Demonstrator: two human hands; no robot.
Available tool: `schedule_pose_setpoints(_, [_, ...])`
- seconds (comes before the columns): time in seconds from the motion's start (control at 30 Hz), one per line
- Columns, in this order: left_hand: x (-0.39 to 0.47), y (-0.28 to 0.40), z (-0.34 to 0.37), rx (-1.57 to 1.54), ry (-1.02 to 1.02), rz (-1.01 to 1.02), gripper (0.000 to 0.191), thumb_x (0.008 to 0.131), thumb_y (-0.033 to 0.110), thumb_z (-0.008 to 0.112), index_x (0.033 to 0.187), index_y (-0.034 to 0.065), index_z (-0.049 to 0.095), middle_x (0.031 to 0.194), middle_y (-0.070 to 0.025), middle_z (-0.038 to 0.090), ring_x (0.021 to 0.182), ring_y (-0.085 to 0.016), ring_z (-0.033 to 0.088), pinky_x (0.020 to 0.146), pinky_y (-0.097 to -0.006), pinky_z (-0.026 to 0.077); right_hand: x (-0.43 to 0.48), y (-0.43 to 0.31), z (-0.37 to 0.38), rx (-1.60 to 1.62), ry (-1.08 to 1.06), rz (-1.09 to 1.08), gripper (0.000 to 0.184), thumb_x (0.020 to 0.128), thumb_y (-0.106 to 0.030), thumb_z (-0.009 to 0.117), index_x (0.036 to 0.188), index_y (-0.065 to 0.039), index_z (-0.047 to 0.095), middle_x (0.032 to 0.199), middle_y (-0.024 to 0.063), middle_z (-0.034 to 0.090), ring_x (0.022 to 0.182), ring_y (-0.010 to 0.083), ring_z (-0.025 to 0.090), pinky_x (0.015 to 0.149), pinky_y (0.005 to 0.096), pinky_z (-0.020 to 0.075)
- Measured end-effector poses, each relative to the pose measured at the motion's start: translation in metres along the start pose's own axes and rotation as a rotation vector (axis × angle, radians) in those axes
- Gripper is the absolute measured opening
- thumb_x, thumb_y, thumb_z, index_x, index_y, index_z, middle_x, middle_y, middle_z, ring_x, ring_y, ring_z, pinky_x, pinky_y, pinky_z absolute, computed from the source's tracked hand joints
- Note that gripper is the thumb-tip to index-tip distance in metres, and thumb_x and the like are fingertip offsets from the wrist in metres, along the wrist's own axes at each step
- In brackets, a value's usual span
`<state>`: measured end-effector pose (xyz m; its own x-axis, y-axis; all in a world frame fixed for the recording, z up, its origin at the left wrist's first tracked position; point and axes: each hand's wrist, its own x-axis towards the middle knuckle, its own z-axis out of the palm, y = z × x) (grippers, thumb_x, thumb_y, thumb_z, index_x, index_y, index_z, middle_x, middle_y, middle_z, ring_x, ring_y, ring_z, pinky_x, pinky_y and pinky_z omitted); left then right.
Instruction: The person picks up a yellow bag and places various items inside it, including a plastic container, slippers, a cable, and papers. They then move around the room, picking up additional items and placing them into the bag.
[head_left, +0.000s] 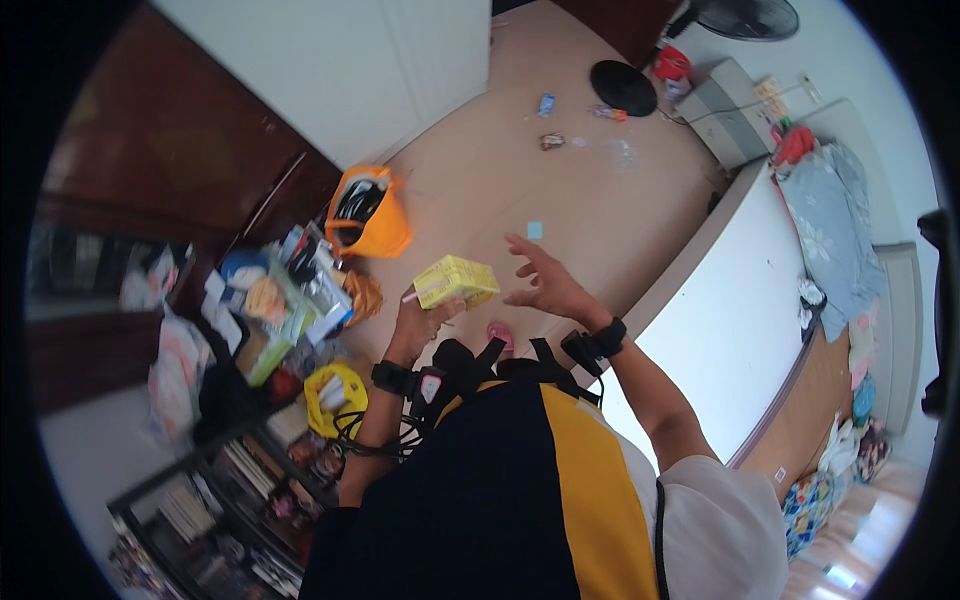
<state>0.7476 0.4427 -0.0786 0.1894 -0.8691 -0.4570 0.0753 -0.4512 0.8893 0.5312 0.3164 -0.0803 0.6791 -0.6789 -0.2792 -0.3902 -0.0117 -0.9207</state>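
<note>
My left hand (415, 328) grips a yellow drink carton (469, 276), which is tilted in front of my body. A pale pink straw (430, 289) lies along the carton's side, its end sticking out past the left edge. To the right of the carton, and apart from it, my right hand (553, 289) holds nothing, its fingers spread. Both wrists wear black straps. Below the hands the tiled floor (480, 187) shows, with a small light-blue square (534, 229) on it just beyond my right fingertips.
An orange bag (386, 225) of dark items and a heap of packages (292, 285) stand at left, above a yellow bag (311, 409) and shelf (225, 517). Wrappers (553, 141) and a black round fan base (622, 88) are ahead. A white-topped bed frame (697, 322) borders the right.
</note>
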Motion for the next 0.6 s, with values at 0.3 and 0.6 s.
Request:
schedule_pose_setpoints(0.3, [0.166, 0.049, 0.009, -0.099, -0.450, -0.063, 0.048, 0.073, 0.012, 0.074, 0.114, 0.0003, 0.053, 0.095, -0.0035, 0.062, 0.078, -0.010, 0.056, 0.069, -0.0244, 0.048, 0.099, 0.014, -0.052, 0.127, -0.070, 0.069, 0.050, 0.068, -0.016, 0.077, 0.112, -0.004, 0.055, 0.094, 0.0072, 0.061, 0.086, 0.0156, 0.056, 0.080, 0.0295, 0.0452])
schedule_pose_setpoints(0.6, [0.337, 0.104, -0.042, -0.139, -0.413, -0.206, 0.018, 0.089, 0.015, 0.053, 0.105, 0.0060, 0.053, 0.059, 0.0031, 0.041, 0.043, -0.004, 0.037, 0.040, -0.0195, 0.031, 0.167, 0.018, -0.150, 0.063, 0.431, 0.314, 0.045, 0.069, -0.016, 0.077, 0.106, -0.001, 0.056, 0.092, 0.0111, 0.062, 0.084, 0.0193, 0.058, 0.078, 0.0302, 0.0455])
